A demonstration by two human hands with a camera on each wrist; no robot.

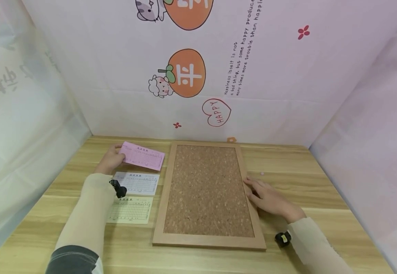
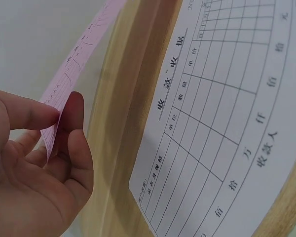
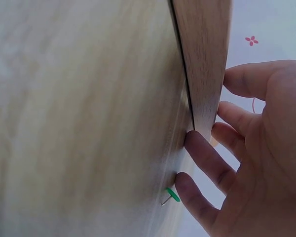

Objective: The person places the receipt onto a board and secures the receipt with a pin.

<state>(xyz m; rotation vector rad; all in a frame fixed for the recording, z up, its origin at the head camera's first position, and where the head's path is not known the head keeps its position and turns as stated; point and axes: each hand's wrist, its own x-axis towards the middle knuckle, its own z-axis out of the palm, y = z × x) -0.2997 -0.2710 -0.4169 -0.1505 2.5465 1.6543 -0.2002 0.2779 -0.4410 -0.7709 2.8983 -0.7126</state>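
My left hand pinches the left end of a pink receipt slip between thumb and fingers. The left wrist view shows the slip raised at an angle above the table. A white receipt slip lies flat just below it, and a pale yellow one lies nearer me, partly hidden by my sleeve. To their right is a corkboard in a light wooden frame. Against the frame's right edge rest the fingers of my right hand, seen close up beside the wooden edge.
A green thumbtack lies on the table by my right fingertips. Farther back on the right is a small pale dot. A printed white cloth hangs behind the wood-grain table, with pale cloth on both sides.
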